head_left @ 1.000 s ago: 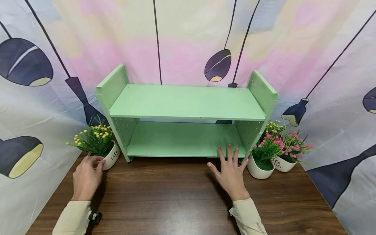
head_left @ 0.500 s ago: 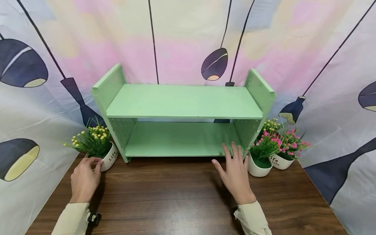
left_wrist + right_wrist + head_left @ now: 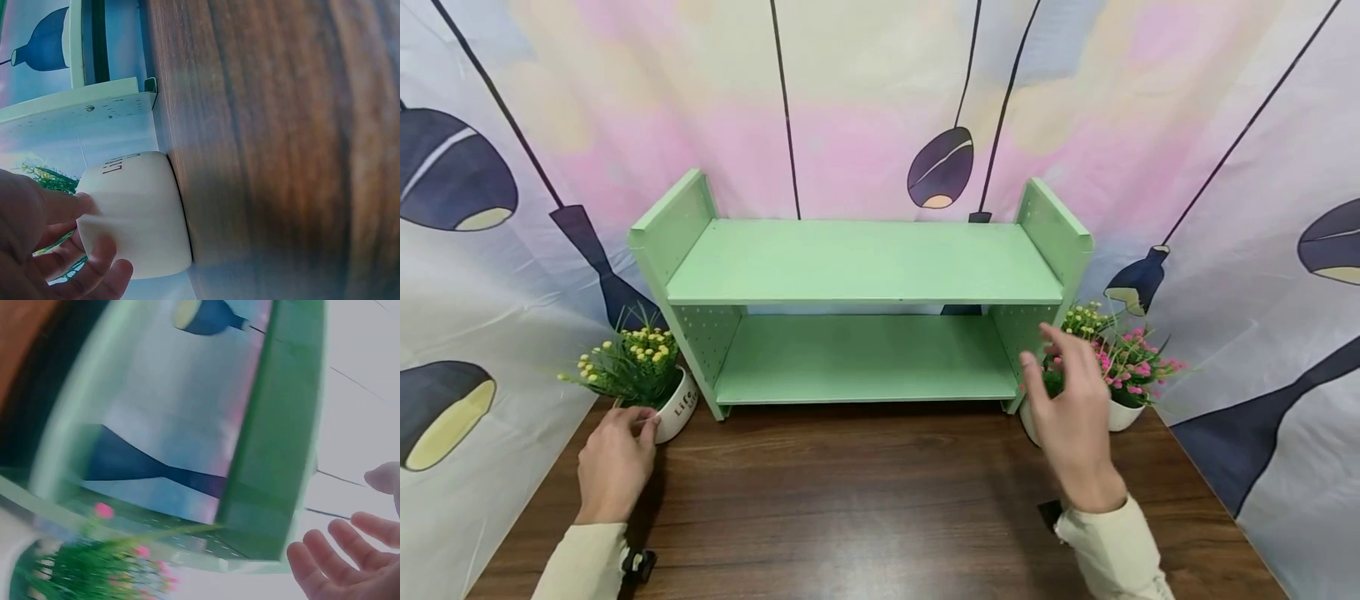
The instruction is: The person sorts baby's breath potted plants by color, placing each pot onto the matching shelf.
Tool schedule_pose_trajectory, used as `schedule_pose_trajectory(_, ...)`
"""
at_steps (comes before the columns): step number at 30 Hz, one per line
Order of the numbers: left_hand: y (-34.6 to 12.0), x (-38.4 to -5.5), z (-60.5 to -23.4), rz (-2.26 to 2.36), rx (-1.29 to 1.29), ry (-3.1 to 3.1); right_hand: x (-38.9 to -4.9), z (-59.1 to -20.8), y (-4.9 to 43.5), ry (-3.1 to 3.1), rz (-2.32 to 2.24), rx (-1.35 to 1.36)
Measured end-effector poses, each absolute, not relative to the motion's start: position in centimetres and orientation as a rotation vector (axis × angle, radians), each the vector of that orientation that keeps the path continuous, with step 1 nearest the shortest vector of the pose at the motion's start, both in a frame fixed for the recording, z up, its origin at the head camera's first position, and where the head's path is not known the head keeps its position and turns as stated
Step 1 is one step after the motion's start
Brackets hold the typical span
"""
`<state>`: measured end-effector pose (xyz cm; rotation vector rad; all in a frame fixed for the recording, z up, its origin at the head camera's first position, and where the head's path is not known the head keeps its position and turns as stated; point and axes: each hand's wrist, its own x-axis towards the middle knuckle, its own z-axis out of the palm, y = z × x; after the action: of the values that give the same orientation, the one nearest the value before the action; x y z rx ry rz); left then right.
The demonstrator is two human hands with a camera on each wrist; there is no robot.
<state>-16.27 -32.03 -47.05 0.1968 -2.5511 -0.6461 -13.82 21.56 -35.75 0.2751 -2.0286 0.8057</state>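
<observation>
My left hand (image 3: 615,467) pinches the near rim of a white flowerpot (image 3: 679,410) with yellow artificial flowers, left of the shelf. In the left wrist view this pot (image 3: 140,212) stands on the table with fingers and thumb at its rim. My right hand (image 3: 1075,425) is raised with loosely bent fingers, holding nothing. It partly hides a white pot (image 3: 1028,422) of pink flowers at the shelf's right end. Another pink-flowered pot (image 3: 1125,415) and a yellow-flowered plant (image 3: 1086,320) stand behind. The right wrist view has pink flowers (image 3: 103,510) below the shelf side.
A light green two-tier shelf (image 3: 865,260) stands at the back of the dark wooden table (image 3: 835,492), with bare boards and raised perforated side panels. A curtain (image 3: 850,108) printed with hanging lamps covers the wall close behind and on both sides.
My right hand has lifted from the lower shelf's front right and moved right, in front of the pink flowers. The left hand stays at its pot's rim. The head view has shifted slightly.
</observation>
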Motion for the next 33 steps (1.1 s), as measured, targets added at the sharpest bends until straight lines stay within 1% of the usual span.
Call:
schedule_pose_trajectory(6,-32.7,-15.8,-47.2,-0.645,0.231,-2.57,-15.7,-32.4,23.5,-1.962,0.877,0.224)
schedule_pose_trajectory(15,-33.1,-16.1,-47.0,-0.62,0.208,-2.564,-19.0,-29.1,25.4,-2.09,0.988,0.09)
schedule_pose_trajectory(20,-33.1,-16.6,-46.6,-0.62,0.198,-2.567,-20.1,-28.7,25.7,-2.11,1.006,0.116)
schedule_pose_trajectory(25,-32.7,-17.2,-46.6,-0.61,0.154,-2.555,-20.1,-28.7,26.3,-2.102,0.954,0.129)
schedule_pose_trajectory(33,-32.5,-16.4,-46.3,-0.592,0.115,-2.548,-20.0,-28.7,26.4,-2.106,0.88,0.122)
